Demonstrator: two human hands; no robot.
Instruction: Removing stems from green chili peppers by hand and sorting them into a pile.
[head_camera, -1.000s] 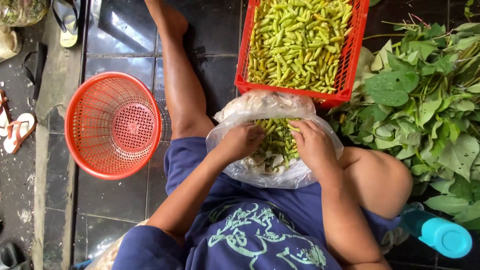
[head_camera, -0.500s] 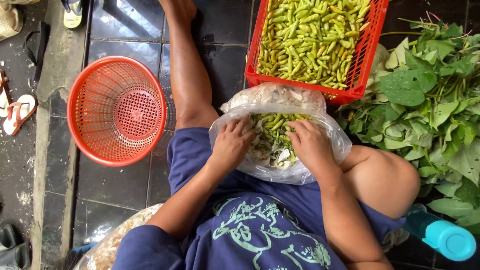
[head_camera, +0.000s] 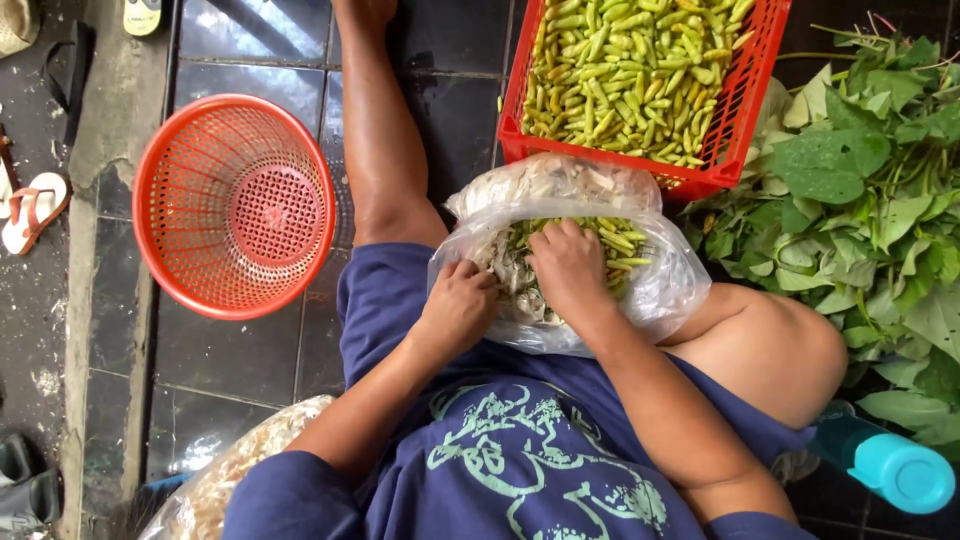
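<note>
A clear plastic bag (head_camera: 662, 292) lies in my lap between my bare legs, with green chilies (head_camera: 622, 240) and pale stems inside. My left hand (head_camera: 458, 308) is closed on the bag's near left edge. My right hand (head_camera: 568, 265) reaches into the bag's mouth, fingers curled over the chilies. Just beyond the bag stands a red plastic crate (head_camera: 722, 150) heaped with yellow-green chilies (head_camera: 620, 70).
A round red-orange basket (head_camera: 235, 205) sits on the dark tiled floor left of my leg. Leafy greens (head_camera: 870, 210) are piled on the right. A blue bottle (head_camera: 885, 465) lies by my right knee, another filled clear bag (head_camera: 220, 480) at bottom left, sandals (head_camera: 30, 210) at far left.
My right hand has moved from the bag's right side to its middle, and my left hand has slid to the bag's left edge. The view has shifted slightly.
</note>
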